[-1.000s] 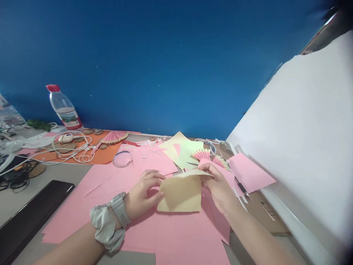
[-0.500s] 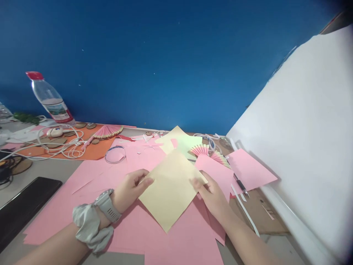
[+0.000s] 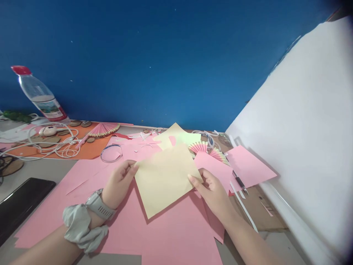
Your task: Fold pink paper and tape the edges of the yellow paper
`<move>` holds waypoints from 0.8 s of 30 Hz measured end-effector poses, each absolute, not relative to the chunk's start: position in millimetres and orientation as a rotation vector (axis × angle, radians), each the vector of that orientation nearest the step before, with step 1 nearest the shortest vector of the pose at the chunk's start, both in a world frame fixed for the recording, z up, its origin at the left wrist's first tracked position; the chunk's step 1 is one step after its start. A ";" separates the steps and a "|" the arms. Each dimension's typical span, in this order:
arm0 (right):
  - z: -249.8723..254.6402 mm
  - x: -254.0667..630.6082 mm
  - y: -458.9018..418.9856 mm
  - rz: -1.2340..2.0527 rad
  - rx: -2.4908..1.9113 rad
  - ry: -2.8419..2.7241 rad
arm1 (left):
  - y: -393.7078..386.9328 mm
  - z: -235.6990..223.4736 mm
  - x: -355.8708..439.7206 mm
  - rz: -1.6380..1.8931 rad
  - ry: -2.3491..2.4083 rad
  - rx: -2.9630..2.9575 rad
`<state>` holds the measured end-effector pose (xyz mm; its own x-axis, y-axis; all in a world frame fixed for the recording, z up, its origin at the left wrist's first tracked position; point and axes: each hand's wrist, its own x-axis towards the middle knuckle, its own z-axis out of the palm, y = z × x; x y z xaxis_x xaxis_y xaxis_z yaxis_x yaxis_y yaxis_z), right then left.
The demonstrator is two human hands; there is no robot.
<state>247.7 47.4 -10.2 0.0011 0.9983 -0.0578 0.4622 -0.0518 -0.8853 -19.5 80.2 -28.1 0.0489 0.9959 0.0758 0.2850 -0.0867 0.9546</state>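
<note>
A square sheet of pale yellow paper [image 3: 167, 180] is held flat and slightly turned above the pink paper sheets [image 3: 171, 239]. My left hand [image 3: 118, 182] pinches its upper left corner between thumb and fingers. At its right edge, my right hand [image 3: 212, 189] grips the paper, thumb on top and fingers underneath. Behind the sheet lie another yellow sheet [image 3: 175, 129] and a light green piece [image 3: 187, 138]. Close to my right hand are small pleated pink paper fans [image 3: 198, 147] with pale edges.
A black phone-like slab [image 3: 22, 206] lies at the left. Behind it are tangled white cables [image 3: 68, 145], an orange sheet [image 3: 93, 145] with a pleated fan [image 3: 104, 129], and a bottle [image 3: 41, 97]. A pen [image 3: 240, 182] and white strips [image 3: 248, 213] lie at the right, beside a white panel [image 3: 309, 121].
The yellow paper went from bent over to flat, then turned from a diamond position to a more level tilt. Both hands now hold its edges. The view shifted right.
</note>
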 end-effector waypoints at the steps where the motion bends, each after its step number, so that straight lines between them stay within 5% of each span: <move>1: -9.7 246.8 46.9 1.009 -1.588 -1.553 | 80.6 -28.5 -20.5 1.125 1.360 1.472; 24: -12.1 259.0 61.2 0.660 -1.662 -1.748 | 77.3 -29.0 -14.0 0.785 1.463 1.842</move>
